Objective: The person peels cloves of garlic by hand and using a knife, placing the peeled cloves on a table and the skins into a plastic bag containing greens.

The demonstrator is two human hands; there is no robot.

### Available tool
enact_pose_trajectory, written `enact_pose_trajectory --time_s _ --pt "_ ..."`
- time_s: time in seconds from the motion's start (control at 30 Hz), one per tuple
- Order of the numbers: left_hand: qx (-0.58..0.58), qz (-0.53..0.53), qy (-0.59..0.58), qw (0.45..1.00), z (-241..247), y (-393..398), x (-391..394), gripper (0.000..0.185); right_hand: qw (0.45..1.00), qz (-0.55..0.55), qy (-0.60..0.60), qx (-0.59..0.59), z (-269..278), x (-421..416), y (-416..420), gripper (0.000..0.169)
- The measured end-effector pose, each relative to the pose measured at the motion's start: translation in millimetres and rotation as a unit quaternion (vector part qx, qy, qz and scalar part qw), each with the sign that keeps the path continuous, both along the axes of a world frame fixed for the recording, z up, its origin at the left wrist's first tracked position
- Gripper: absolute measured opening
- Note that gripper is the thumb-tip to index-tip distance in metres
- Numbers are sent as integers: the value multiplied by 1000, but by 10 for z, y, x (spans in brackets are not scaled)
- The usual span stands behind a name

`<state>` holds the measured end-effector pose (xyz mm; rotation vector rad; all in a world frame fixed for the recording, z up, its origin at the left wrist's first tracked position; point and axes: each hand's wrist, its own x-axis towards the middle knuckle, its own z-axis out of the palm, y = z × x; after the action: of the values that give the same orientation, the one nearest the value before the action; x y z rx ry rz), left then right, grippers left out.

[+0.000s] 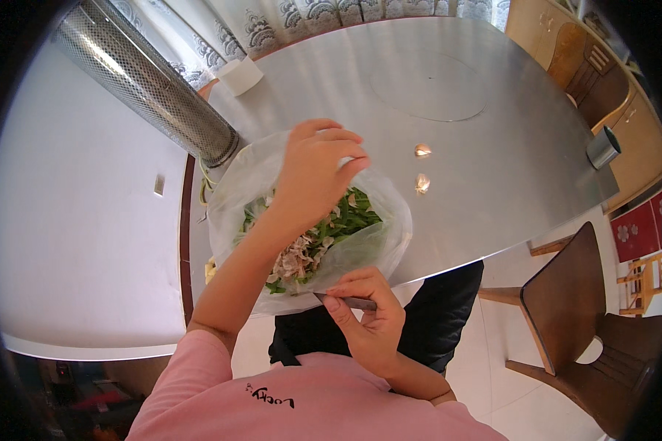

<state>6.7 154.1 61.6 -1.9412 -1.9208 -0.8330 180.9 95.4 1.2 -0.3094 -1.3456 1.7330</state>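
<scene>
My left hand (323, 165) is raised over the far side of an open clear plastic bag (394, 220), its fingers bent and thumb near the fingertips; whether anything is between them cannot be seen. Inside the bag lie green leaves and stems (358, 212) and a heap of papery garlic skins (298, 256). At the bag's near edge, my right hand (367, 311) grips a small dark knife blade (358, 303), its point towards the left. To the right of the bag, a garlic clove (422, 150) and a small piece of garlic with loose skin (421, 183) rest on the metal tabletop.
The table (507, 165) has a shiny metal top. A mesh-patterned cylinder (160, 88) and a white roll (240, 76) are at the back left. A metal cup (604, 148) stands at the right edge. Wooden chairs (568, 297) are at the right, and a wall (99, 193) is at the left.
</scene>
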Motion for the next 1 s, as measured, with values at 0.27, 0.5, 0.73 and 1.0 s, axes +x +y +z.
enact_pose_trajectory --time_s 0.27,0.5,0.73,1.0 --pt "-323 -29 89 942 -349 853 366 28 999 -20 1 -28 19 96 1 9" --pt "-395 -10 167 903 -665 1227 583 19 999 -31 4 -31 23 143 21 8" --pt "-308 -28 22 951 -426 923 548 15 999 -31 -2 -33 9 108 36 8" --pt "-109 -26 -611 784 -25 -350 194 24 960 220 92 -148 83 -40 156 13"
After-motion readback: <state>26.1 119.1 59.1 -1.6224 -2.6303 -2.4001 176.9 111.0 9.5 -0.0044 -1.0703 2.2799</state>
